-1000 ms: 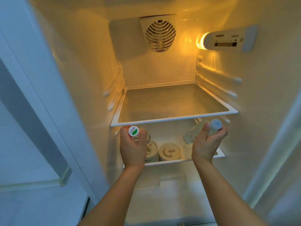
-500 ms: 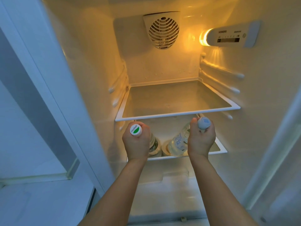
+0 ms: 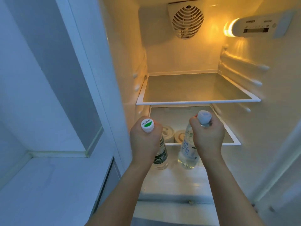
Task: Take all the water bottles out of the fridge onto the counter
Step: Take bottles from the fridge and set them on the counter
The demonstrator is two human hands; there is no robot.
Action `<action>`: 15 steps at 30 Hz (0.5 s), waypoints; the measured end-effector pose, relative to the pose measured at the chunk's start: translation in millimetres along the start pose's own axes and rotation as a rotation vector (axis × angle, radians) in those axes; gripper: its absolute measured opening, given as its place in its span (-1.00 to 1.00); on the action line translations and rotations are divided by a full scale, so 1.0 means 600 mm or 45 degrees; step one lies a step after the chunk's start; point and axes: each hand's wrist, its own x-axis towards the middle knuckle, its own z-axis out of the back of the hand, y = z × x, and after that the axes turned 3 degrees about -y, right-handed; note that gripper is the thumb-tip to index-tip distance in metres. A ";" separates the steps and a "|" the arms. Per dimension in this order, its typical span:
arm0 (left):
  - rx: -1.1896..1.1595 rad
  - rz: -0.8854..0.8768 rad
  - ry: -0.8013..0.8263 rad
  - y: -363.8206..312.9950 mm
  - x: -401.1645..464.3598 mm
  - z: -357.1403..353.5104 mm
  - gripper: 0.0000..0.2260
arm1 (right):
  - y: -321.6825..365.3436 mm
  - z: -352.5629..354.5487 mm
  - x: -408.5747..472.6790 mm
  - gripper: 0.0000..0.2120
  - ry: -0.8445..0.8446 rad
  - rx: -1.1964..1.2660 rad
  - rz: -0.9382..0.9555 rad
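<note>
Left hand [image 3: 145,141] wrapped round neck of clear plastic water bottle with green-and-white cap [image 3: 160,158]. Right hand [image 3: 207,137] clenched on clear plastic bottle with pale cap [image 3: 187,152]. Both upright, held before lower glass shelf [image 3: 234,141]; two round beige lids [image 3: 180,136] behind. Open fridge [image 3: 184,62] lit yellow.

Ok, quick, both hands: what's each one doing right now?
Left hand: closed around the neck of the green-capped bottle.
Right hand: closed around the neck of the white-capped bottle.

L hand [image 3: 144,141] & R hand [image 3: 207,137] fisted, fingers curled tight, both forearms extended fwd
</note>
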 end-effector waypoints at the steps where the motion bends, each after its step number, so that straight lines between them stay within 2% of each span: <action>1: 0.022 0.013 0.022 0.000 -0.008 0.012 -0.93 | 0.002 -0.001 -0.014 -0.82 0.035 -0.006 0.001; 9: 0.075 0.175 0.028 0.017 -0.070 0.154 -0.94 | 0.046 -0.009 -0.151 -0.91 0.273 -0.038 -0.022; 12: 0.096 0.213 -0.046 0.032 -0.090 0.232 -0.93 | 0.073 -0.027 -0.217 -0.85 0.372 0.012 -0.064; 15: 0.145 0.220 -0.113 0.043 -0.110 0.300 -0.93 | 0.089 -0.049 -0.273 -0.90 0.507 0.022 -0.073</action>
